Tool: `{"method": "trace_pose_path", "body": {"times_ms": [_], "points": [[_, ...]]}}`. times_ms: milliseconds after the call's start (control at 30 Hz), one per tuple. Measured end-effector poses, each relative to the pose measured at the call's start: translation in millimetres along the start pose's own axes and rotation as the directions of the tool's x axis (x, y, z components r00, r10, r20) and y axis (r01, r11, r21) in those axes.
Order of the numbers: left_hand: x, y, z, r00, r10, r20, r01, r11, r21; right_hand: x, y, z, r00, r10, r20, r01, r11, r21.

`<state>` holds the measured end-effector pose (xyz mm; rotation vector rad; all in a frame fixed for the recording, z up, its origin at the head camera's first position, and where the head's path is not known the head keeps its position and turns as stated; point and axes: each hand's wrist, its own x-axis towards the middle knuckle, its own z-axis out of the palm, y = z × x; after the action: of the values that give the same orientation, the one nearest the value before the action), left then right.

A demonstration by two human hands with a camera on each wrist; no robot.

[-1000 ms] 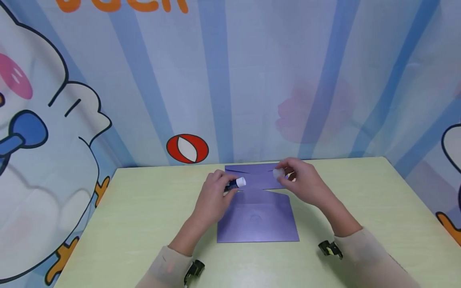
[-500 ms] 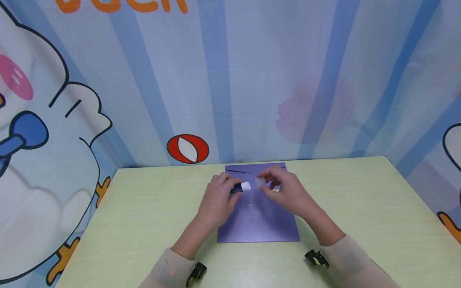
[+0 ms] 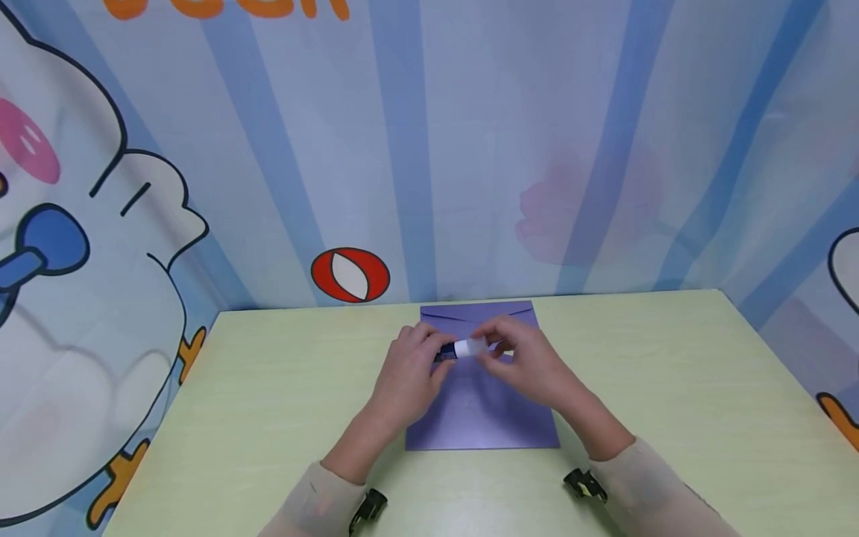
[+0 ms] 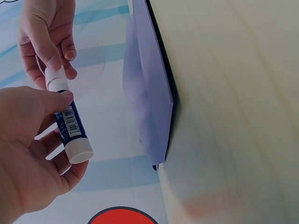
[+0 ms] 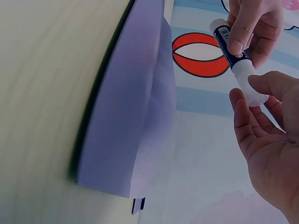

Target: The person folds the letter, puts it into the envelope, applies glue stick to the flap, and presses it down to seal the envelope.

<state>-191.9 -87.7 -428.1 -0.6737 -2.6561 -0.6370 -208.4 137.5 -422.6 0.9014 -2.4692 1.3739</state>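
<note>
My left hand (image 3: 406, 373) grips a glue stick (image 4: 71, 122) by its dark blue, barcoded barrel, thumb on one side and fingers on the other. With thumb and fingertips my right hand (image 3: 530, 365) pinches a translucent cap (image 5: 257, 96), which sits at the white end of the stick. Both hands are raised over a purple envelope (image 3: 483, 426) that lies on the table with its flap toward the back. Behind it lies a second purple envelope (image 3: 448, 312), partly hidden by the hands.
The pale yellow table (image 3: 671, 388) reaches back to a blue striped backdrop (image 3: 470, 149) with cartoon prints. Small black devices, such as one at the right wrist (image 3: 585, 485), are worn on both sleeves.
My right hand has moved left with the cap, bringing it from apart onto the white end of the glue stick. My left hand has shifted slightly right.
</note>
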Motion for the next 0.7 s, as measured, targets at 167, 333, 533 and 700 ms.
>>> {"method": "trace_pose_path", "body": {"times_ms": [167, 333, 533, 700], "points": [[-0.4, 0.0, 0.1, 1.000, 0.009, 0.007, -0.009, 1.000, -0.006, -1.1, -0.2, 1.0, 1.000, 0.001, 0.007, -0.002, 1.000, 0.002], [-0.4, -0.3, 0.6, 1.000, 0.014, 0.006, -0.014, 1.000, -0.002, -1.0, 0.0, 1.3, 1.000, 0.003, 0.019, -0.003, 1.000, -0.001], [-1.0, 0.9, -0.5, 1.000, 0.029, 0.005, -0.029, 1.000, -0.008, -0.8, 1.0, 2.7, 0.999, 0.001, 0.037, 0.000, 1.000, -0.018], [-1.7, 2.4, -0.9, 0.999, 0.042, 0.002, -0.042, 0.999, -0.010, -2.0, 0.6, 3.1, 0.997, 0.052, 0.063, -0.052, 0.999, -0.007]]}}
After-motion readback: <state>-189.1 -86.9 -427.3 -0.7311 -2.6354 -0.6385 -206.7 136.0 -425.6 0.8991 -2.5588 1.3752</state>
